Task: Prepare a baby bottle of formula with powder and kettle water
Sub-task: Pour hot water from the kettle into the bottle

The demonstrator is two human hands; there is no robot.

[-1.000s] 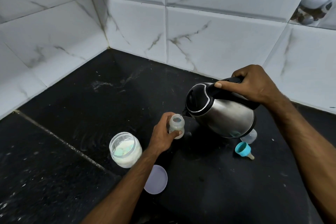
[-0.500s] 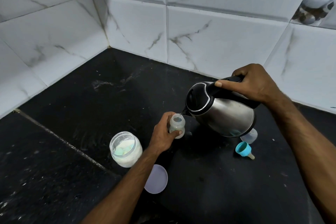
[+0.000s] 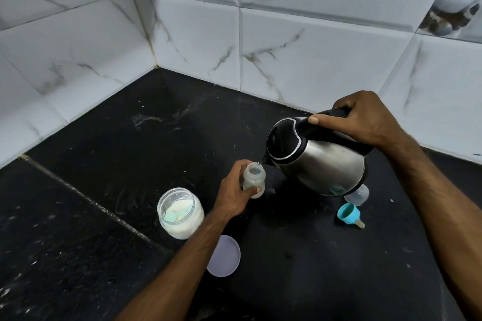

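Note:
A small clear baby bottle [image 3: 255,178] stands upright on the black counter [image 3: 130,154], and my left hand [image 3: 234,193] is wrapped around its side. My right hand [image 3: 365,118] grips the black handle of a steel kettle [image 3: 318,161], which is tilted left with its spout right over the bottle's open mouth. A thin stream of water runs from the spout into the bottle. An open glass jar of white powder [image 3: 180,212] with a pale green scoop inside sits to the left of my left wrist.
A pale round lid [image 3: 224,255] lies flat under my left forearm. A blue bottle ring with teat [image 3: 349,215] and a clear cap [image 3: 358,195] lie right of the kettle's base. White tiled walls meet in a corner behind the counter.
The kettle has tipped slightly further toward the bottle, and water now reaches its mouth. Both hands keep their holds and have hardly moved.

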